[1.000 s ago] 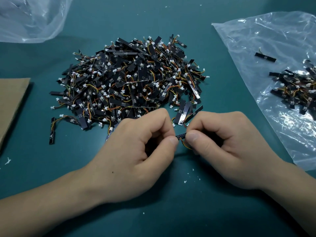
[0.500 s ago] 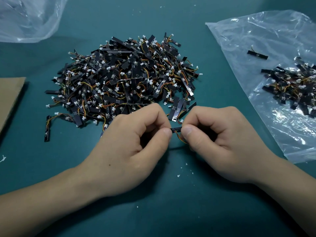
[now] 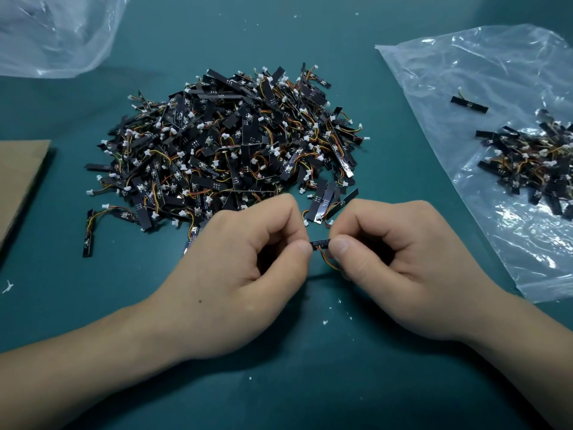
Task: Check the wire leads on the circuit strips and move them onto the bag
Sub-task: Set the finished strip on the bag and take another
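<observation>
Left hand [image 3: 248,262] and right hand [image 3: 400,262] close together, both pinching one circuit strip [image 3: 320,243] between them, just in front of big strip pile [image 3: 229,147]; bag [image 3: 465,66] at right, smaller strip heap [image 3: 527,162] on it

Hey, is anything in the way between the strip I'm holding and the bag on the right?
Nothing visible: only bare mat lies between the held strip and the bag, beyond your right hand.
</observation>
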### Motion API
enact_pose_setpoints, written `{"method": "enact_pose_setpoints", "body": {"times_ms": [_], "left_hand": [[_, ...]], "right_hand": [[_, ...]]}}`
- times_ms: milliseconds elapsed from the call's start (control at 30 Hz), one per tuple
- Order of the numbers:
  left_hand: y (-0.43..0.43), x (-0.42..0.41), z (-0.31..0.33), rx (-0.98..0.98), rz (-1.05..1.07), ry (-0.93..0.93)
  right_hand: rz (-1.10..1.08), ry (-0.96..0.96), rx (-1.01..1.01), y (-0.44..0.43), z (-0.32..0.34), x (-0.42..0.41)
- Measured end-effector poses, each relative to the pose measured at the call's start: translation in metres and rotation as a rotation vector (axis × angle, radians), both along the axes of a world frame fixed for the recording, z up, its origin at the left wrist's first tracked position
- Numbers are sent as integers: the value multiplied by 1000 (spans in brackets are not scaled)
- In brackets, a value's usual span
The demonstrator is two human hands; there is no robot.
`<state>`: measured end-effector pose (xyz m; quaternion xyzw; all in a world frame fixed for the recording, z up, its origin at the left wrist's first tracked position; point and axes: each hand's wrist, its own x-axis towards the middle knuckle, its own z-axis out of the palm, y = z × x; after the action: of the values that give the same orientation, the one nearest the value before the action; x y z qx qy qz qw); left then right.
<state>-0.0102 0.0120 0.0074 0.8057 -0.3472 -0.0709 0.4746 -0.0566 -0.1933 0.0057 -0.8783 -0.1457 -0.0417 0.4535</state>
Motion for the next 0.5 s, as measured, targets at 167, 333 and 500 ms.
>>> {"method": "enact_pose_setpoints", "body": {"times_ms": [167, 333, 500], "left_hand": [[1, 1, -2, -39, 1, 33], [2, -1, -3, -168, -23, 148], [1, 1, -3, -74, 17, 38]], "right_hand": [[87, 83, 62, -4, 3, 1], [82, -13, 28, -4, 0, -1], [-313, -65, 581, -3, -5, 2]]}}
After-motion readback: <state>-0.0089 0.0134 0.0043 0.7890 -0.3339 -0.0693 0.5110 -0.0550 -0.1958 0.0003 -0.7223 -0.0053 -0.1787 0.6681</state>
